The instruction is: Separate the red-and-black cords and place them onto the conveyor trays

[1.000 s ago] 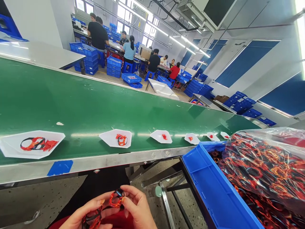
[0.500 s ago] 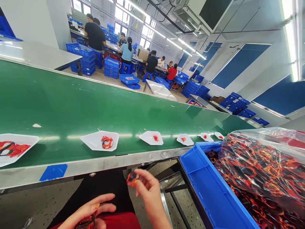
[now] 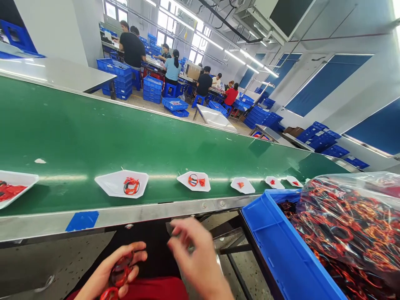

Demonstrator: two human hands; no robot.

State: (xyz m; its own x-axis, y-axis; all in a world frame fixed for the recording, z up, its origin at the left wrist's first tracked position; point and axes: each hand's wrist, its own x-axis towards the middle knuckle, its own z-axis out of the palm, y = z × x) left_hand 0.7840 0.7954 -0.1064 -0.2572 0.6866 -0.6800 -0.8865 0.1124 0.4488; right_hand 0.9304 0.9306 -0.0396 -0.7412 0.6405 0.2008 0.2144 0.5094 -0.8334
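Note:
My left hand [image 3: 115, 271] is cupped around several red and black bands [image 3: 121, 271] above my lap. To its right, my right hand [image 3: 196, 254] is raised near the belt's edge, fingers curled and blurred; a hint of something small shows between them, too unclear to name. On the green belt [image 3: 150, 137] stand white trays in a row. The nearest one [image 3: 109, 183] holds a red and black band, another [image 3: 184, 183] holds a ring-shaped band beside a small red piece, and a third [image 3: 246, 186] holds a small red piece.
At the right a blue crate [image 3: 281, 241] holds red and black bands and a clear plastic bag [image 3: 353, 221] full of them. The belt's metal rail [image 3: 140, 212] crosses in front. Beyond the belt people sit at tables among stacked blue crates [image 3: 153, 88].
A ring-shaped band now lies in the middle tray, and the band my right hand held is no longer visible. The trays have shifted along the belt. My left hand has turned, showing its bands.

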